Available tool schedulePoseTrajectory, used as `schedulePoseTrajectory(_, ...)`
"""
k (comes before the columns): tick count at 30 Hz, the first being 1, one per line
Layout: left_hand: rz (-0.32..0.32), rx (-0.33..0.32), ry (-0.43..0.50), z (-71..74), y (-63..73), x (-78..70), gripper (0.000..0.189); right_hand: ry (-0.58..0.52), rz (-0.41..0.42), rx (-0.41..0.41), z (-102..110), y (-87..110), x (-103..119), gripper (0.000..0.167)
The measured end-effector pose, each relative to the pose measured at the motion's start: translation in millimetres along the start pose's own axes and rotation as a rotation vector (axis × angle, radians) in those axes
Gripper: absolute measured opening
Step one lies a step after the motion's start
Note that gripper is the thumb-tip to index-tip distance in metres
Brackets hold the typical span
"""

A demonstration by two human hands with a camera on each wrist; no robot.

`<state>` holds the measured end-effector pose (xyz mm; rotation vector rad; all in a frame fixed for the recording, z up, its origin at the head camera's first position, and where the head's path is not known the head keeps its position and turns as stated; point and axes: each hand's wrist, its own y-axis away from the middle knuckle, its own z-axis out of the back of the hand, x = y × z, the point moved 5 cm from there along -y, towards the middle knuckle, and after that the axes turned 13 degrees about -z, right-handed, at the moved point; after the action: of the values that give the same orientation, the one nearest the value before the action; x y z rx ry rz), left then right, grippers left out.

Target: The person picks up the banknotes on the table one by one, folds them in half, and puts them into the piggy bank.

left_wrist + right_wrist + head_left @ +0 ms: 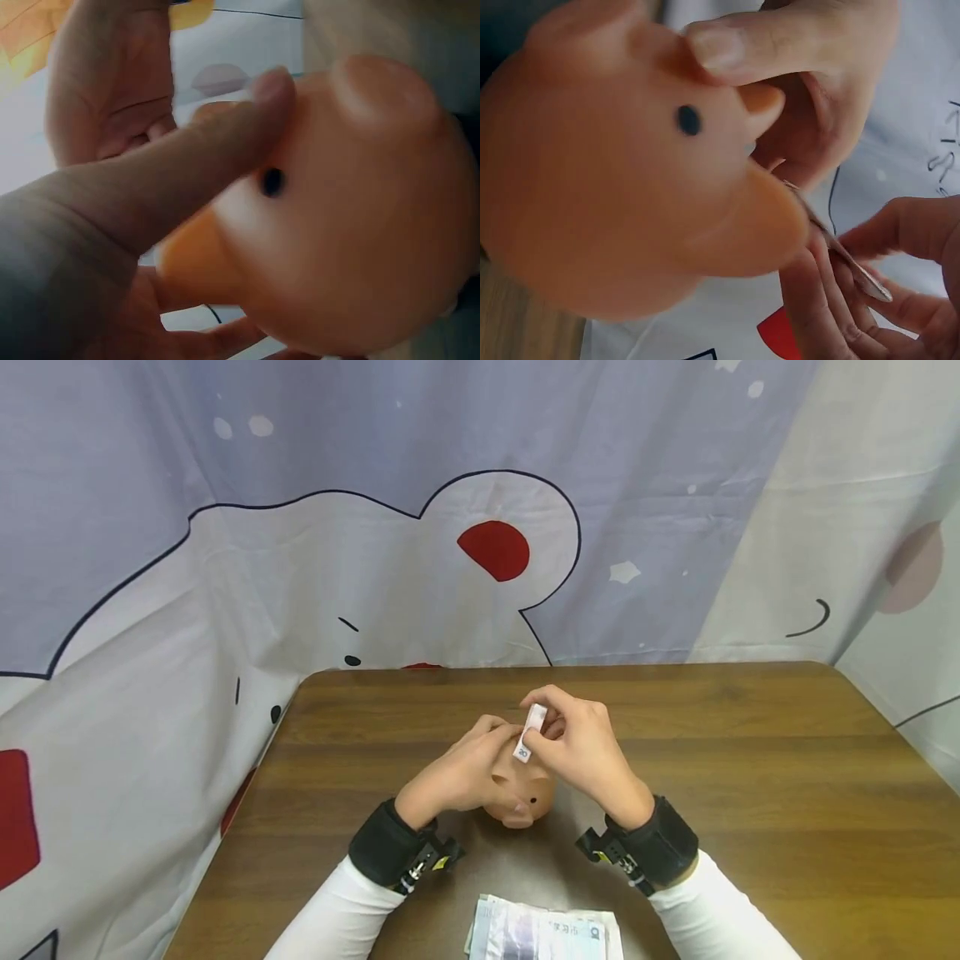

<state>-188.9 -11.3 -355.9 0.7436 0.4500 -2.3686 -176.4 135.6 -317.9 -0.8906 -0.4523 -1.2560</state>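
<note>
A peach-coloured piggy bank [528,789] with black dot eyes stands on the table, its snout toward me. My left hand [461,772] holds its side and top; in the left wrist view the thumb lies along the face of the piggy bank [352,210], beside one eye. Just above its back, my right hand [588,752] pinches a narrow folded banknote [532,731] marked 20. In the right wrist view the folded banknote [859,276] is seen edge-on behind an ear, its inner end close to the top of the piggy bank [615,180]. The slot is hidden.
A stack of banknotes [536,933] lies on the wooden table [750,760] near its front edge, between my forearms. Behind the table hangs a printed curtain [360,568]. Each wrist wears a black strap [663,843] with a small camera.
</note>
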Motion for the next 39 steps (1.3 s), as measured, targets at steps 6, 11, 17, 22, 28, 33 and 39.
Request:
schedulePoseTrajectory(6,-0.005,-0.026,-0.022,-0.7,-1.9,-0.1,0.090,0.100,-0.007,-0.006,-9,0.0,-2,0.011)
schedulePoseTrajectory(11,-0.013,-0.016,-0.031,-1.4,-3.7,-0.9,0.089,0.187,0.052,-0.076,-10,1.7,0,0.010)
schedulePoseTrajectory(17,0.001,-0.011,-0.027,-1.8,-3.0,-0.8,0.088,0.239,0.085,-0.113,-15,4.9,2,0.011)
schedulePoseTrajectory(22,0.003,-0.002,-0.034,-2.8,-4.2,-2.0,0.084,0.280,0.042,0.011,-23,6.3,-2,0.002)
schedulePoseTrajectory(28,0.006,-0.002,-0.031,-3.5,-4.2,-0.2,0.092,0.215,0.028,0.155,-11,6.3,4,0.011)
schedulePoseTrajectory(33,0.004,-0.002,-0.015,-3.6,-4.6,1.4,0.092,0.121,0.069,0.190,-3,5.3,9,0.007)
schedulePoseTrajectory(39,-0.004,0.005,-0.032,-4.1,-5.8,1.6,0.085,0.200,0.116,0.138,-11,4.6,2,0.003)
